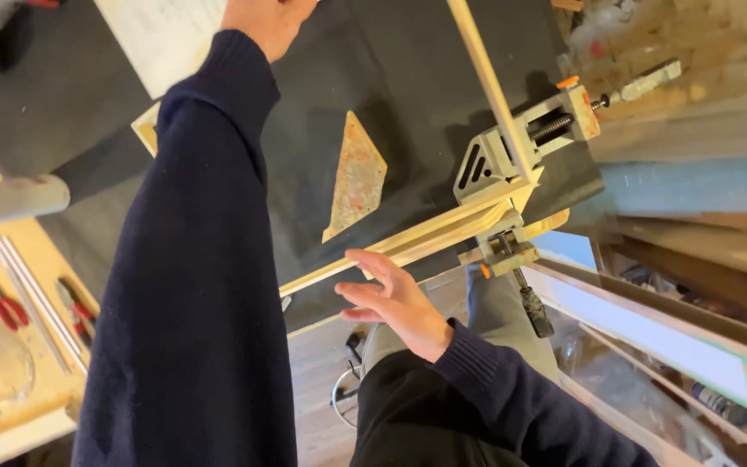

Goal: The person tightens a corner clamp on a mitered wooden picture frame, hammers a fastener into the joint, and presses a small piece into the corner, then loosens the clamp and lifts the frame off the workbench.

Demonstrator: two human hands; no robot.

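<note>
**Two wooden strips held at a corner in a clamp, hands off the work**

A black table top (408,78) fills most of the view from the head camera, with a wooden floor below its near edge. On it two long pale wooden strips meet at a corner: one strip (486,82) runs up and away toward the top edge of the view, the other strip (391,251) lies along the near edge of the table. A grey metal corner clamp (494,164) holds them where they join, at the table's right-hand end; its screw and handle stick out to the upper right, and a second screw with a dark handle hangs down below the corner.

The left arm, in a dark blue sleeve, stretches across the table toward the top of the view. The left hand (265,19) is cut off by the frame edge near a white sheet (162,35), so whether its fingers are spread or curled cannot be told. The right hand (391,298) hovers just below the near strip, fingers spread and relaxed, gripping nothing and seemingly not quite touching the wood.

A worn triangular plate (356,177), mottled orange and grey, lies flat on the black surface inside the angle of the strips. On a bench at the left lie red-handled pliers (6,304).
</note>
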